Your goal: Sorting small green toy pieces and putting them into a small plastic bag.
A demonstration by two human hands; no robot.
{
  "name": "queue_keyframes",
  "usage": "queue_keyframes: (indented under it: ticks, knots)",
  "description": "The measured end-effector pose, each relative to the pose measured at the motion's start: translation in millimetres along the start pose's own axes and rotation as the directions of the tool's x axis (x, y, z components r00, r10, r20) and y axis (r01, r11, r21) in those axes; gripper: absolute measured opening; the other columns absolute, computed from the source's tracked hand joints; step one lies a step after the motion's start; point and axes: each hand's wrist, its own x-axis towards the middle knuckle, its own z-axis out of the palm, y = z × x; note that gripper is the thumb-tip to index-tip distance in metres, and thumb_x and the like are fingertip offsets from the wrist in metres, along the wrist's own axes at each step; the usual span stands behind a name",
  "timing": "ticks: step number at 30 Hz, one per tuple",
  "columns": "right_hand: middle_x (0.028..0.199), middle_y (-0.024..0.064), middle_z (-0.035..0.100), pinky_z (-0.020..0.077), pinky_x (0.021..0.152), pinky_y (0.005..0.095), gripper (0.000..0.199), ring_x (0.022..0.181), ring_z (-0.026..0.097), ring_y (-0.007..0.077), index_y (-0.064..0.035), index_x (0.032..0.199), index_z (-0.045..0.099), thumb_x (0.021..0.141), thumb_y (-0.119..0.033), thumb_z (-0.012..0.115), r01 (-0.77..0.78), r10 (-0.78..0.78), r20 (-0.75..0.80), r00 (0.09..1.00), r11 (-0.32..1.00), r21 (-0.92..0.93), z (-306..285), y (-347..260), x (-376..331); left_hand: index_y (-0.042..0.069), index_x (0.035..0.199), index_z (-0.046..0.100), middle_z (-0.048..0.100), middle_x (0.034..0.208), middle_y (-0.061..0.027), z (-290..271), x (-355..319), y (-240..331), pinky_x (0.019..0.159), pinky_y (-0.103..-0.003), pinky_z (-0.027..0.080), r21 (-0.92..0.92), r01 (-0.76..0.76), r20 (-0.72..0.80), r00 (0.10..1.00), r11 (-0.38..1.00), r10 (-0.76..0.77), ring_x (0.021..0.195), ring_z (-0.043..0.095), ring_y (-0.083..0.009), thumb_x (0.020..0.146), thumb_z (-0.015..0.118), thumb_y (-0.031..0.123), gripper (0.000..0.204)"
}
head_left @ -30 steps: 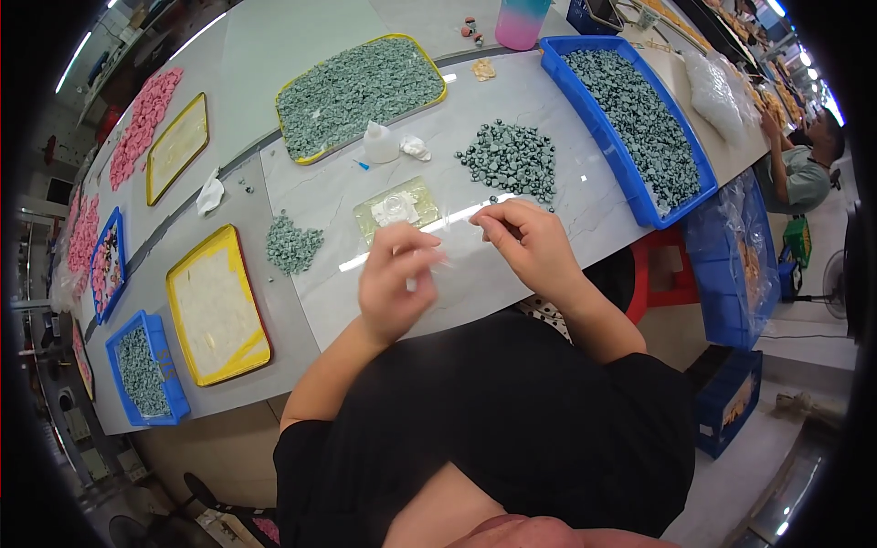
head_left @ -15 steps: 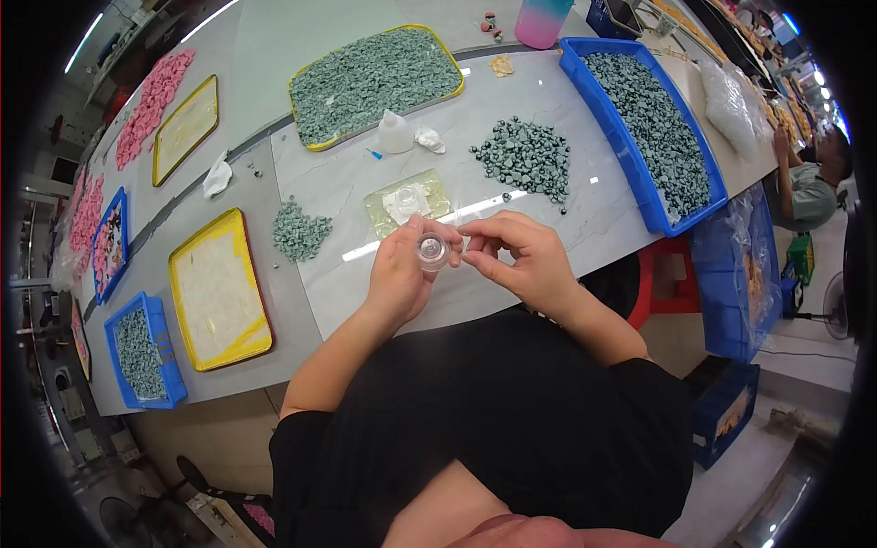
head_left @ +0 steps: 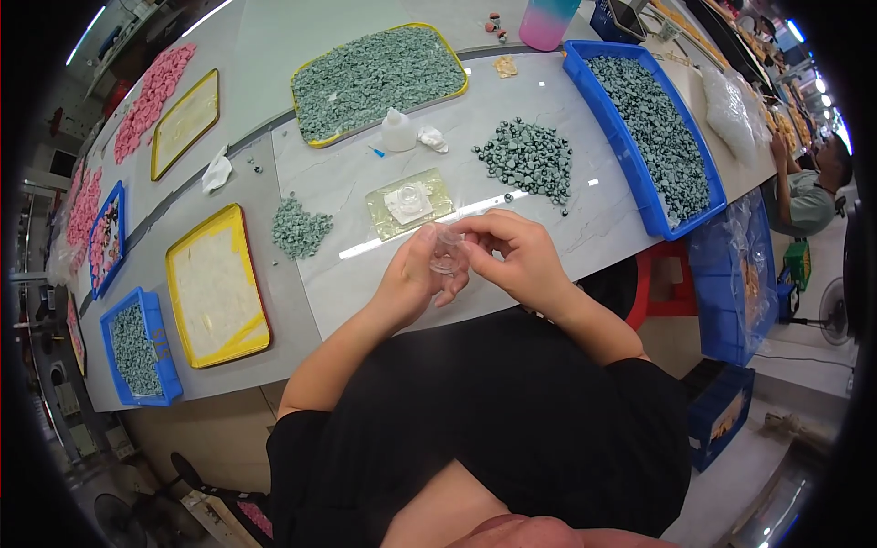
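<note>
My left hand [head_left: 411,272] holds a small clear plastic cup [head_left: 445,258] between thumb and fingers, above the table's near edge. My right hand [head_left: 519,254] is closed, with thumb and forefinger pinching at the cup's right rim; whether something small is also in that pinch is hidden. Just beyond my hands lies a pale green mat [head_left: 380,217] bearing a white sheet and a small clear round dish [head_left: 409,197]. Farther back stands a white squeeze bottle [head_left: 398,134], with a crumpled white tissue [head_left: 432,140] to its right and a small blue tip [head_left: 376,152] to its left.
Dark green glossy pieces [head_left: 525,157] lie piled at right, beside a full blue tray [head_left: 647,178]. Dull green pieces fill a yellow-rimmed tray [head_left: 459,89] and form a heap [head_left: 300,226] at left. Another yellow-rimmed tray [head_left: 219,283] lies nearer. A person [head_left: 808,187] sits far right.
The clear cup has tipped from facing up at me to being seen from its side. My right fingers have moved left onto its rim, and the left fingers have shifted around it.
</note>
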Motion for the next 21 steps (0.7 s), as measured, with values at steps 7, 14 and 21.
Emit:
queue_keyframes:
  ticks: [7,14,21]
  knots:
    - [0.091,0.0021,0.055,0.0448,0.069,0.0196,0.025,0.080,0.052,0.0057,0.0034,0.109,0.058,0.085,-0.002,0.062,-0.104,0.095,0.054,0.994,0.976,0.191,-0.4,0.3,-4.1,0.004,0.114,0.043,0.049,0.084,-0.0045,2.2,-2.5,-8.9,0.052,-0.020,0.034,0.078,-0.183,-0.025,0.982,0.980,0.186,0.066,0.042,-0.0090,0.101,0.030,0.039,0.040]
    - [0.085,0.0000,0.055,0.0436,0.068,0.0192,0.030,0.076,0.051,0.0047,0.0009,0.113,0.056,0.084,-0.003,0.064,-0.172,0.130,0.120,0.984,0.865,0.471,-5.2,-5.7,-3.5,0.004,0.117,0.043,0.046,0.085,-0.0016,0.6,-2.2,-12.2,0.053,-0.020,0.028,-0.029,-0.253,0.047,0.966,0.967,0.254,0.065,0.036,-0.0071,0.099,0.034,0.042,0.042]
    - [0.068,-0.0004,0.054,0.0379,0.057,0.0243,0.024,0.062,0.047,0.0100,-0.0087,0.099,0.070,0.076,-0.005,0.072,0.065,-0.053,0.109,0.993,0.992,-0.111,-17.9,-23.9,8.7,0.005,0.114,0.047,0.042,0.083,0.0016,0.2,-2.9,-11.3,0.054,-0.021,0.029,0.058,-0.227,0.081,0.972,0.972,0.222,0.065,0.033,-0.0066,0.100,0.035,0.040,0.040]
